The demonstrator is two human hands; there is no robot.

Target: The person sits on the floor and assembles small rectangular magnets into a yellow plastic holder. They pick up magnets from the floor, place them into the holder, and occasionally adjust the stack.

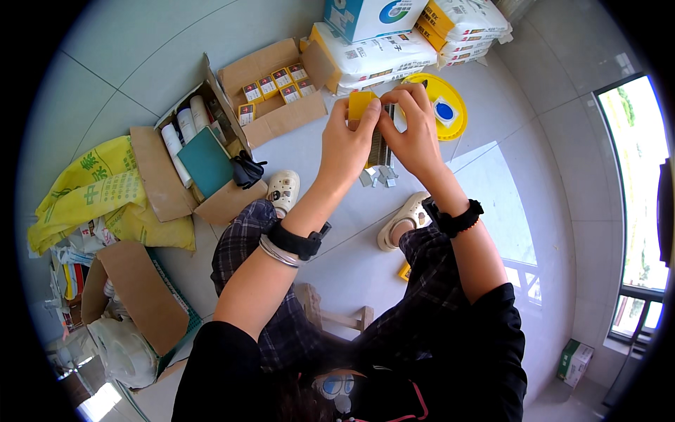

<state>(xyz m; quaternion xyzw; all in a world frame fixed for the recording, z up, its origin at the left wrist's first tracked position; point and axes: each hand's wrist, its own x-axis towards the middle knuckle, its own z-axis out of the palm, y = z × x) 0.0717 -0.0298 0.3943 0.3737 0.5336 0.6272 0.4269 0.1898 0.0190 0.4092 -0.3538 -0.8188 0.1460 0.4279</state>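
My left hand [345, 138] grips a small yellow box [361, 104] between thumb and fingers, held up in front of me. Close against its right side is my right hand [415, 133], its fingers bent and pressed together. Whatever that hand pinches is hidden behind the fingers. Below and between the hands shows a dark ridged block [380, 149], partly covered by them. Several small grey flat pieces [380, 176] lie at its near end. Beyond my right hand sits a round yellow tray [458, 128], holding a blue-topped disc [444, 111].
An open carton [292, 116] holding several small yellow boxes stands at the far left. Next to it, another carton [165, 172] carries white rolls and a green box. White sacks [380, 56] are stacked at the back. My feet in light clogs [284, 191] flank the work area.
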